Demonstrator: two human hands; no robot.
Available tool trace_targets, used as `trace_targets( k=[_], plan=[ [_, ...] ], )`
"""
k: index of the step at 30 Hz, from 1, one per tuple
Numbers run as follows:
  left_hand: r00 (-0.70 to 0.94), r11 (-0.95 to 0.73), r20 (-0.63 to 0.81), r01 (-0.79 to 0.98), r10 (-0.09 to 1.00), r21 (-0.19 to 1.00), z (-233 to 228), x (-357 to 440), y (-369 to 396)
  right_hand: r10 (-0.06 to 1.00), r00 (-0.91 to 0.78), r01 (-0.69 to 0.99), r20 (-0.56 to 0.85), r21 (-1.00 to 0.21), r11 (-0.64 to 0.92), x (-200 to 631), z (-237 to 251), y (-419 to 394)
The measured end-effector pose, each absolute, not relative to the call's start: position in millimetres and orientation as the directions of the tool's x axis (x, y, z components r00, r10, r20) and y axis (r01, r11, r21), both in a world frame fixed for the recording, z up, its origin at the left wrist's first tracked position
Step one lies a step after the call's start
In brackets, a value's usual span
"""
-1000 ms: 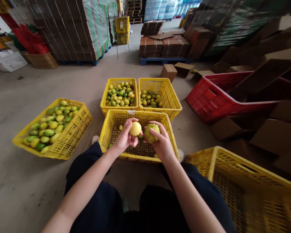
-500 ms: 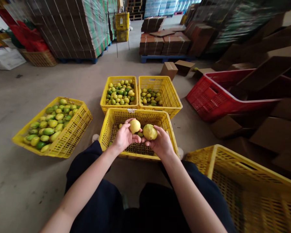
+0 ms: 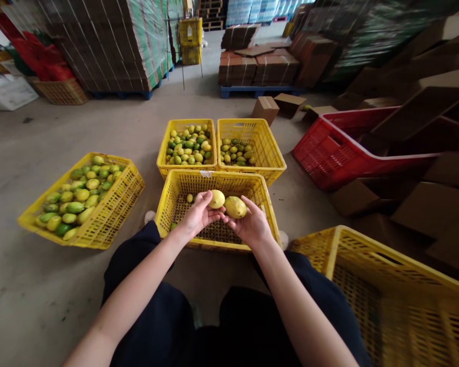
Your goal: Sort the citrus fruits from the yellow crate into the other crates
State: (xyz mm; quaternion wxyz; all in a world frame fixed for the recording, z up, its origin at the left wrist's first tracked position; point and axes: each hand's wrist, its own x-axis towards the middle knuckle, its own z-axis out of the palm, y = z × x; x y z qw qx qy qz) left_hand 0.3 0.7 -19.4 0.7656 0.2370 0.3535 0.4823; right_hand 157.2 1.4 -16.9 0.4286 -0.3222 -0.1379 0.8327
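Note:
Closed around a pale yellow lemon (image 3: 216, 199), my left hand (image 3: 198, 216) is above the near yellow crate (image 3: 168, 204). My right hand (image 3: 253, 224) grips a second lemon (image 3: 235, 207), yellow with small dark marks, right beside the first. The fingertips of both hands meet below the fruit. Inside the near crate a small lemon (image 3: 190, 198) lies toward the back left, and a bit of green fruit shows at its left side. My hands cover part of the crate's floor.
Behind stand two yellow crates, the left one (image 3: 190, 146) fuller of green and yellow lemons than the right one (image 3: 268, 145). A tilted crate of lemons (image 3: 115, 204) is at left. At right are a yellow crate (image 3: 340, 244), a red crate (image 3: 317, 148) and cardboard boxes.
The lemon in my left hand has turned, its long side now showing, and shifted slightly right. The right-hand lemon has rotated a little. A small lemon in the crate shows more clearly.

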Motion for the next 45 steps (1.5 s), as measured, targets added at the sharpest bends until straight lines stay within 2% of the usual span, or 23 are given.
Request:
trace_targets(
  k=[6,13,23,30,45],
  plan=[
    [0.269,0.426,-0.33,-0.582,0.905,0.693,-22.1,1.1,1.7,0.782,-0.4,-0.607,-0.478,-0.501,-0.617,157.4,-14.3,1.2],
    [0.263,0.405,-0.309,-0.558,0.914,0.724,-21.0,1.3,0.3,0.792,-0.395,-0.595,-0.465,-0.528,-0.606,158.0,-17.5,1.6],
    [0.249,0.387,-0.297,-0.553,0.922,0.738,-21.7,1.7,0.5,0.793,-0.433,-0.614,-0.428,-0.504,-0.607,159.1,-21.5,2.5],
    [0.235,0.36,-0.274,-0.548,0.932,0.755,-21.7,1.5,0.5,0.789,-0.396,-0.633,-0.47,-0.483,-0.605,157.2,-19.9,2.0],
    [0.248,0.376,-0.286,-0.516,0.926,0.769,-18.0,-0.2,0.1,0.799,-0.366,-0.614,-0.477,-0.521,-0.593,158.9,-22.1,2.8]
  ],
)
